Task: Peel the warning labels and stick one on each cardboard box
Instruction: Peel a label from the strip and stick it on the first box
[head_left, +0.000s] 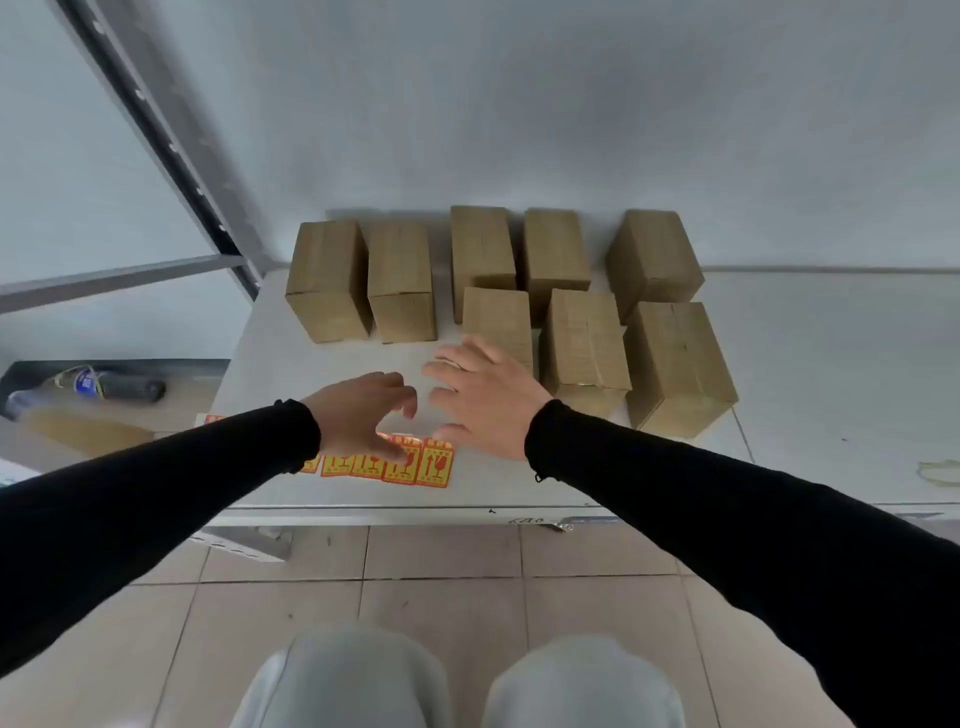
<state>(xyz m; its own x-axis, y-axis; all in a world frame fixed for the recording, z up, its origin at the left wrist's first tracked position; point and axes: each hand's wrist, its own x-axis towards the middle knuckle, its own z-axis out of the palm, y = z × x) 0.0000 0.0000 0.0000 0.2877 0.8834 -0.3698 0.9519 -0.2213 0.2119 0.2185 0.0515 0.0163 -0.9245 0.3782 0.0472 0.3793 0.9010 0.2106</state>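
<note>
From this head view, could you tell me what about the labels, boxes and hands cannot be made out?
- Label strip: its left part is hidden under the left hand and sleeve; print too small to read.
- Cardboard boxes: only tops and near sides show; labels on the far faces cannot be ruled out.
- Right hand: its palm side faces away, so table contact is unclear.

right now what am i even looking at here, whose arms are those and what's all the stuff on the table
One picture, from a camera worn on a person's head, looking down, so the black-sleeved arms are the wearer's own. On the white table stand eight plain cardboard boxes, none showing a sticker yet. A strip of orange warning labels lies near the front edge. The left hand reaches down with its thumb on the labels; the right hand hovers open just past them. Neither hand holds anything.
</note>
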